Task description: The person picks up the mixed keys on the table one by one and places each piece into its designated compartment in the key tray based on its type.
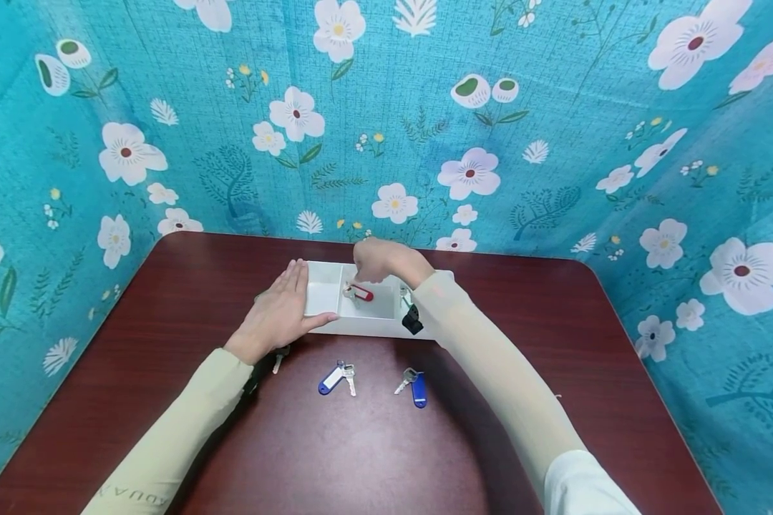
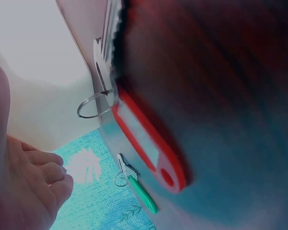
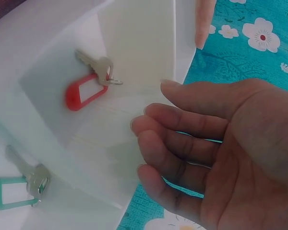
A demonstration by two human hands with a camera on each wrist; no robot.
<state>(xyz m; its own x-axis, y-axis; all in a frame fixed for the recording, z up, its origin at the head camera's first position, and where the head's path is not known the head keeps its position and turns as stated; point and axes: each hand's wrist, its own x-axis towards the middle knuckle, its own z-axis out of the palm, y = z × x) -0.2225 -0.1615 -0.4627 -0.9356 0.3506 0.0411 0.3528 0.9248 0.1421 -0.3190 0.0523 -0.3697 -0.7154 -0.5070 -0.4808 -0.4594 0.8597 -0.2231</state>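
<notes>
A white divided tray (image 1: 367, 327) stands toward the back of the table. My left hand (image 1: 282, 307) rests against its left end, fingers straight and thumb along the front. Over the middle compartment is my right hand (image 1: 383, 261); in the right wrist view its fingers are loosely bent and hold nothing. Below them, in that compartment, lies a key with a red tag (image 3: 89, 92). A key with a green tag (image 3: 14, 191) lies in the neighbouring right compartment. The left compartment (image 1: 322, 297) shows a bare floor.
On the table before the tray lie two keys with blue tags, one left (image 1: 331, 379) and one right (image 1: 419, 390). Beside my left hand are another red-tagged key (image 2: 149, 139) and a green-tagged key (image 2: 141, 194). A floral curtain (image 1: 386, 143) hangs behind the table.
</notes>
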